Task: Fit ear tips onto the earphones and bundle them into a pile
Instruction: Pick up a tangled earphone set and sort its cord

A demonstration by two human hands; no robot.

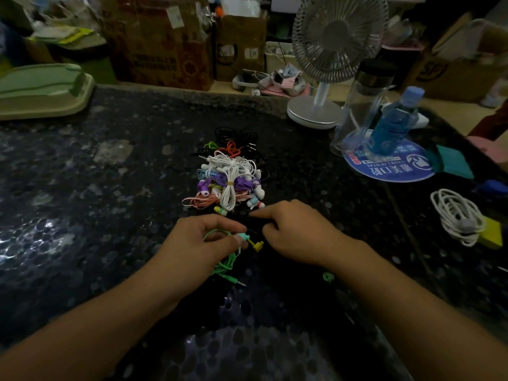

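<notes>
Green earphone (229, 253) is pinched in the left hand (204, 240) mid-desk (110, 202), right hand (295, 232) curled with forefinger out, nothing visibly held, bundled pile (229, 177) just beyond

Dark speckled worktop (110, 188); earphone pile (229, 177) just beyond my fingers (228, 225); fan (316, 111), bottles (393, 125), white cable coil (457, 215) right.

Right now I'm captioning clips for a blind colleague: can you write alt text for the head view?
A person's left hand holds a green earphone cable with a yellow earbud, while the right hand reaches toward it, index finger extended. Just beyond lies a pile of bundled earphones on a dark speckled table; a loose green ear tip sits beside the right wrist.
</notes>
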